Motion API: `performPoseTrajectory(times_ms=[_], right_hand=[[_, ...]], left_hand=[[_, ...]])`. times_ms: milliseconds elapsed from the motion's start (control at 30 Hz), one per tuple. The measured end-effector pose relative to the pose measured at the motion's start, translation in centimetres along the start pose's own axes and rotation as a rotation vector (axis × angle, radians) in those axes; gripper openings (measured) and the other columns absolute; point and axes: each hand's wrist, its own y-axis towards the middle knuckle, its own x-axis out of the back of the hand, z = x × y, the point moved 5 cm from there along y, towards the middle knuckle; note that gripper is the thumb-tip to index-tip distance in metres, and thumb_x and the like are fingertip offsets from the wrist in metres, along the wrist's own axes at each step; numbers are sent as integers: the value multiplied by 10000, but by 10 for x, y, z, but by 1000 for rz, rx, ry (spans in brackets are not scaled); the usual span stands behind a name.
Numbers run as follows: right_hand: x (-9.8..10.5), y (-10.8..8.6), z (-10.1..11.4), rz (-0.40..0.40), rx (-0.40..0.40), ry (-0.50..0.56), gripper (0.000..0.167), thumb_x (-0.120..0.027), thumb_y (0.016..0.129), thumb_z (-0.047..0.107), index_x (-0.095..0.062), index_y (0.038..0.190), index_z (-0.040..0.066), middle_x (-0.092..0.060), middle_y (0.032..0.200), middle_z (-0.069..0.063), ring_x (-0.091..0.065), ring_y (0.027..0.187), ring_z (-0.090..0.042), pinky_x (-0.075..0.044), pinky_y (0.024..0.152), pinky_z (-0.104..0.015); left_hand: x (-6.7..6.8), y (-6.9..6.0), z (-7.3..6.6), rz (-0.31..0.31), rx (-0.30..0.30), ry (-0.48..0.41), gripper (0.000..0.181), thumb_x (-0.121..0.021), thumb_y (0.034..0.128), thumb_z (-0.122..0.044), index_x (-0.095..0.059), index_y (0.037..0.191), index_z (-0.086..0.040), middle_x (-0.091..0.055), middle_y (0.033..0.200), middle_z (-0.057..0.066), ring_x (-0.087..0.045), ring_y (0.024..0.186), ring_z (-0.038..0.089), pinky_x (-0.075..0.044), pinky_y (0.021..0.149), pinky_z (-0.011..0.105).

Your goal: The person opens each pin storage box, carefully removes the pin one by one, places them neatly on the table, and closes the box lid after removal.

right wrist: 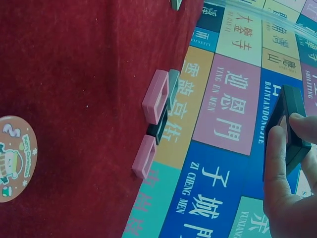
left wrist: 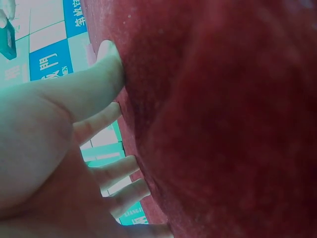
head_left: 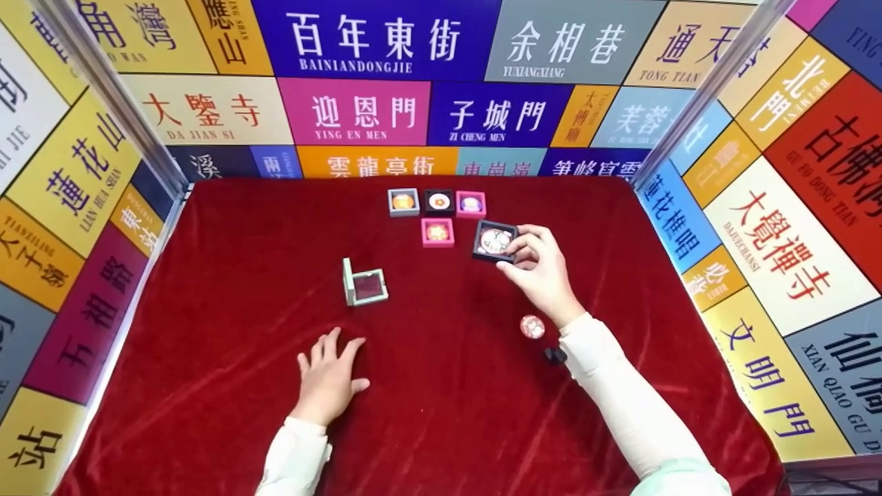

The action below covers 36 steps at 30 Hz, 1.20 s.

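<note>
The black box (head_left: pixel 486 257) is hanging above the table (head_left: pixel 441 386), right of the lower pink box (head_left: pixel 438 244), its badge (head_left: pixel 493 241) facing up toward the head camera. Its outline is looking nearly square, so no long axis is standing out. The nearer right hand (head_left: pixel 541 269) is pinching its right edge, fingers pointing leftward. The left hand (head_left: pixel 325 382) is lying well apart, fingers spread, holding nothing.

I seem to be in a little booth: bright walls (head_left: pixel 355 72) with big Chinese words stand at the top, left and right, with shiny posts (head_left: pixel 110 88) between, around my red cloth-covered desk (head_left: pixel 441 420).
</note>
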Motion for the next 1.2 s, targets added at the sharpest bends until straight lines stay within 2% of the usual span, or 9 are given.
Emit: performPoseTrajectory(times_ms=[200,367,500,700,833,1000,1200], right_hand=[[1,-7,13,-7,-11,3,259,-873,809,-143,-698,991,-82,-512,1442,-227,-638,869,-309,-598,718,-238],[2,-15,38,-9,18,25,247,-852,816,-161,-681,984,-105,-507,1426,-279,-636,844,-274,-597,716,-239],[3,-21,48,-1,42,37,234,-842,825,-157,-676,984,-113,-503,1424,-292,-625,836,-276,-590,713,-224],[4,-27,38,2,51,42,241,-840,818,-183,-684,988,-112,-494,1435,-312,-607,836,-327,-594,697,-249],[4,-31,28,5,41,46,255,-866,824,-145,-705,998,-51,-515,1458,-216,-616,851,-308,-604,711,-262],[4,-36,33,26,65,76,246,-892,844,-70,-733,999,34,-542,1455,-98,-640,855,-298,-624,723,-312],[2,-41,40,30,66,68,252,-892,836,-87,-736,1001,24,-531,1473,-114,-656,860,-276,-630,740,-309]], left_hand=[[1,1,-2,3,-8,5,733,-908,850,-264,-605,1500,-114,-390,1615,325,-350,1469,596,-228,1097,874],[1,1,-2,-7,-14,7,730,-913,846,-258,-611,1495,-113,-397,1610,326,-357,1463,596,-236,1093,874],[0,0,-2,-18,-18,15,734,-918,834,-259,-615,1486,-117,-403,1606,322,-364,1458,593,-246,1085,875],[-2,-1,-2,-15,-19,18,736,-919,832,-258,-612,1487,-118,-401,1604,322,-366,1458,593,-250,1081,876],[-1,-1,-2,-4,-14,12,731,-918,841,-256,-610,1489,-116,-398,1607,323,-362,1460,589,-245,1089,871],[1,1,-1,5,-10,-6,724,-928,848,-241,-613,1484,-102,-398,1603,314,-360,1456,574,-243,1090,868],[3,1,3,-23,-15,-60,715,-941,855,-191,-614,1482,-86,-418,1593,307,-357,1469,558,-242,1087,874]])
